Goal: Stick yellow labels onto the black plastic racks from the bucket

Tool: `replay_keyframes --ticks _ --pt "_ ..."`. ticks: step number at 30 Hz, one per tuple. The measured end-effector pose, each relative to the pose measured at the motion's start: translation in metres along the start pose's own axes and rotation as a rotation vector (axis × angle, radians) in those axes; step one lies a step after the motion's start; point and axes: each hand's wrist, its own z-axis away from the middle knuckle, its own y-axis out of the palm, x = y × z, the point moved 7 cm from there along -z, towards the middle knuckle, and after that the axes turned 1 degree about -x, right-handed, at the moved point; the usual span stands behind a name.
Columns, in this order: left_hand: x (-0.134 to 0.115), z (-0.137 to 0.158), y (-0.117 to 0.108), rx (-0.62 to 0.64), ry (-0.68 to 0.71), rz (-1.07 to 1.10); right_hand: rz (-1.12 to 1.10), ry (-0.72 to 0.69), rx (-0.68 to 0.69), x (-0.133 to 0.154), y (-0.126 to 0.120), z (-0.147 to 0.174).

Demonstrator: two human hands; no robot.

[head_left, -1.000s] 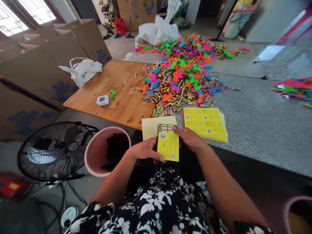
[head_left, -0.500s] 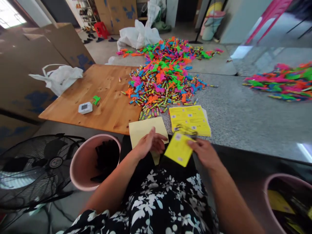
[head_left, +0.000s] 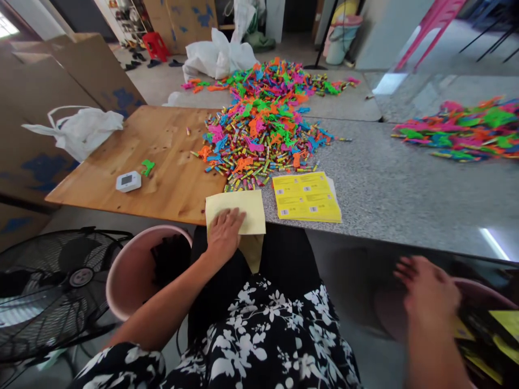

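My left hand (head_left: 224,233) lies flat, fingers out, on a pale yellow sheet of card (head_left: 252,209) at the table's near edge. Beside that sheet, to the right, rests a stack of bright yellow printed cards (head_left: 307,198). Far to the right, my right hand (head_left: 430,289) hangs over the near rim of a pink bucket (head_left: 482,286); it is slightly blurred, its fingers look apart and nothing shows in them. Inside that bucket are yellow cards (head_left: 506,321) and dark pieces.
A heap of colourful plastic toy guns and small wrapped tubes (head_left: 259,129) covers the table's middle. Another pile (head_left: 466,129) lies at right. On the wooden board (head_left: 174,183) sit a white digital device (head_left: 128,181) and a green toy gun (head_left: 147,167). A pink bucket (head_left: 117,270) and fan (head_left: 81,277) stand left.
My right hand has moved right from my lap to the bucket, and the yellow card it held is no longer in view. My left hand has flattened onto the pale sheet.
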Motion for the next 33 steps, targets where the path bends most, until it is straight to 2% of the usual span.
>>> replay_keyframes --ticks 1,2,3,5,7,9,10,12,15,17,20,22,24,26,28,31,33 --pt "-0.002 -0.002 -0.004 -0.003 0.022 0.014 0.043 0.018 0.033 0.006 0.023 0.011" --pt "-0.006 -0.003 -0.008 0.012 0.054 0.032 0.108 0.022 0.122 0.015 0.05 0.021" --pt "-0.013 -0.002 -0.01 0.051 0.093 0.046 0.235 -0.041 0.235 0.028 0.08 0.029" --pt "-0.03 0.006 -0.004 0.226 0.163 0.032 0.297 -0.284 0.44 0.062 0.137 0.045" --pt "-0.045 0.017 0.016 0.484 0.183 -0.02 0.318 -0.456 0.545 0.088 0.183 0.055" --pt "-0.054 0.025 0.039 0.68 0.156 -0.056 0.392 -0.535 0.63 0.099 0.22 0.062" --pt "-0.057 0.024 0.05 0.729 0.134 -0.057 0.446 -0.544 0.652 0.1 0.234 0.064" --pt "-0.059 0.012 0.069 0.741 0.084 -0.045 0.56 -0.542 0.667 0.098 0.253 0.069" --pt "-0.052 -0.013 0.087 0.709 -0.014 -0.019 0.658 -0.583 0.666 0.095 0.261 0.076" --pt "-0.049 -0.024 0.088 0.696 -0.057 0.036 0.642 -0.632 0.659 0.096 0.257 0.079" --pt "-0.055 -0.03 0.073 0.691 -0.044 0.163 0.543 -0.669 0.64 0.097 0.248 0.076" --pt "-0.062 -0.033 0.056 0.677 -0.035 0.349 0.464 -0.68 0.639 0.098 0.244 0.073" --pt "-0.064 -0.042 0.037 0.611 -0.162 0.722 0.391 -0.688 0.644 0.099 0.243 0.07" --pt "-0.06 -0.054 0.025 0.502 -0.39 1.148 0.318 -0.695 0.647 0.104 0.243 0.07" --pt "-0.06 -0.062 0.02 0.446 -0.568 1.41 0.256 -0.706 0.649 0.114 0.239 0.072" --pt "-0.067 -0.07 0.016 0.427 -0.657 1.476 0.285 -0.743 0.675 0.131 0.231 0.082" --pt "-0.059 -0.076 0.017 0.305 -0.715 1.349 0.374 -0.764 0.705 0.133 0.233 0.087"
